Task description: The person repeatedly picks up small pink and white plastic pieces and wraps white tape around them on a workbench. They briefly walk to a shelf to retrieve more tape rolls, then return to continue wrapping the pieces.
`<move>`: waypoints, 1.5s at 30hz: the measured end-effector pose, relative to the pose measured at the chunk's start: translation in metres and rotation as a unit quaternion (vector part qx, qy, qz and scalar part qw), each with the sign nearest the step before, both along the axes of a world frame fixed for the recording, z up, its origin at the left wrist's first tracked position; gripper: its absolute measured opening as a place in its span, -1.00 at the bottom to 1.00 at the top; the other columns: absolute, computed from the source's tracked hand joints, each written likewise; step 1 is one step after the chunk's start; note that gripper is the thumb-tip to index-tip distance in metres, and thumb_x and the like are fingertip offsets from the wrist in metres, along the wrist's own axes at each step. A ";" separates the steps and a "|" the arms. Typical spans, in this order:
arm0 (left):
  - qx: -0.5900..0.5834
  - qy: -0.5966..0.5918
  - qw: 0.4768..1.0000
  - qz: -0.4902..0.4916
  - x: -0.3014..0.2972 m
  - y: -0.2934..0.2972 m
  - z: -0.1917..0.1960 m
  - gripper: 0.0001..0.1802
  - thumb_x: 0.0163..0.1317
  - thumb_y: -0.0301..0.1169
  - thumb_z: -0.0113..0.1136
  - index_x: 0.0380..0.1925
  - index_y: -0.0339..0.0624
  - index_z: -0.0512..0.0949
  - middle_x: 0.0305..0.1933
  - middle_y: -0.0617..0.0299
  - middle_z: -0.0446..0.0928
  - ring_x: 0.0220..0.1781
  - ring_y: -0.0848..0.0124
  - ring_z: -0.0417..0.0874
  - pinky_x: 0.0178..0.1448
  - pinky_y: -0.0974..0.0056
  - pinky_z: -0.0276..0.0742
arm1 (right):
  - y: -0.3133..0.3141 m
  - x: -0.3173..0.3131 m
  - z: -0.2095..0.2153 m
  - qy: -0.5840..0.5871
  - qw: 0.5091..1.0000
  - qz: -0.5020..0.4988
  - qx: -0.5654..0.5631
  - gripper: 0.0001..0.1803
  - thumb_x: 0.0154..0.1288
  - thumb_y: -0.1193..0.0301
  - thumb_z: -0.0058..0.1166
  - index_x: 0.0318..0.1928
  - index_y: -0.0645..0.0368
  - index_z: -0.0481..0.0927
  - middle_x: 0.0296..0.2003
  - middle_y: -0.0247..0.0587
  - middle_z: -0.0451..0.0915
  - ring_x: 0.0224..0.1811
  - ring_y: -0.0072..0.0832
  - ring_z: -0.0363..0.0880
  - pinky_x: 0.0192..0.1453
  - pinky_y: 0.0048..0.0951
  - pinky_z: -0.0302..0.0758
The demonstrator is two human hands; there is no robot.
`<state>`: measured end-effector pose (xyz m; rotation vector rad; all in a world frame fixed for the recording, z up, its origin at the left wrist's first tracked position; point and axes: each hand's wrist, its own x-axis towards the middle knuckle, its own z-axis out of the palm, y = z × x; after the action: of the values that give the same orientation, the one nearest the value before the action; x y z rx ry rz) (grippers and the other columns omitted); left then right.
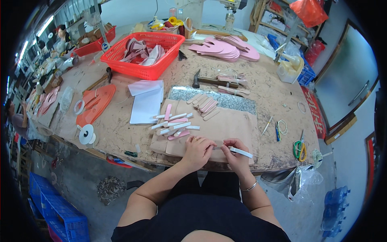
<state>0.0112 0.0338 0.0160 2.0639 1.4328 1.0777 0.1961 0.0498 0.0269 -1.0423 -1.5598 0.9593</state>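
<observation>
My right hand point(237, 158) is closed on a narrow white strip point(242, 152), whose flat end sticks out to the right past the fingers. My left hand point(196, 153), with a ring on it, pinches the strip's other end; the fingers cover most of that part. Both hands are over brown paper sheets point(238, 125) at the table's near edge. Just beyond the left hand lies a loose pile of white and pink strips point(175, 124). Farther back, several pink-beige strips with rounded ends point(204, 105) lie side by side.
Behind the paper are a speckled stone slab point(238, 105) and a hammer point(197, 79). A red basket point(149, 74) holds cut pieces, with pink cut-outs point(225, 49) to its right. White paper point(145, 107) and a white spool point(86, 134) lie left; scissors point(300, 149) lie right.
</observation>
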 end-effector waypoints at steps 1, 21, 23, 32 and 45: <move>0.021 0.008 1.000 0.013 0.002 0.000 -0.001 -0.88 0.28 -0.41 0.13 -0.22 -0.04 0.61 -0.19 0.31 0.61 0.06 0.31 0.55 0.32 0.00 0.10 | 0.000 0.001 0.000 0.014 1.000 -0.002 -0.010 -0.83 0.22 0.55 0.33 -0.19 0.27 0.64 -0.31 -0.24 0.68 -0.27 -0.56 0.62 -0.20 -0.53 0.54; 0.199 0.019 0.976 0.092 -0.006 -0.029 -0.015 -0.72 0.03 -0.50 0.42 -0.23 -0.12 0.61 -0.13 0.18 0.62 0.04 0.15 0.60 0.11 0.14 0.45 | -0.006 0.020 -0.006 0.110 0.988 -0.033 -0.106 -0.69 0.21 0.62 0.29 -0.08 0.22 0.47 -0.33 -0.29 0.58 -0.32 -0.61 0.58 -0.20 -0.59 0.54; 0.191 0.014 0.972 0.137 -0.025 -0.035 -0.017 -0.74 0.04 -0.50 0.42 -0.23 -0.13 0.60 -0.14 0.17 0.62 0.04 0.10 0.60 0.12 0.14 0.46 | -0.003 0.011 -0.004 0.116 0.981 0.005 -0.155 -0.69 0.22 0.58 0.32 -0.10 0.22 0.47 -0.33 -0.32 0.56 -0.32 -0.63 0.56 -0.22 -0.60 0.52; 0.187 0.081 0.975 0.091 -0.026 -0.048 -0.026 -0.66 0.12 -0.28 0.39 -0.11 -0.10 0.59 -0.05 0.25 0.61 0.12 0.19 0.56 0.23 0.12 0.34 | 0.014 -0.013 -0.010 0.102 0.980 0.041 -0.168 -0.72 0.22 0.54 0.31 -0.13 0.23 0.48 -0.36 -0.32 0.55 -0.34 -0.59 0.61 -0.24 -0.59 0.55; 0.132 0.083 0.973 0.167 -0.060 -0.001 -0.011 -0.91 0.17 -0.36 0.27 -0.34 -0.03 0.58 -0.22 0.25 0.51 -0.12 0.24 0.54 -0.06 0.13 0.38 | 0.018 0.069 -0.025 0.247 0.959 -0.089 -0.109 -0.80 0.33 0.59 0.20 -0.10 0.23 0.48 -0.30 -0.28 0.55 -0.30 -0.48 0.65 -0.16 -0.51 0.62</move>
<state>-0.0487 0.0325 0.0048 2.1877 1.8607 1.3132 0.2652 0.0679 0.0021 -0.9783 -0.9494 1.1762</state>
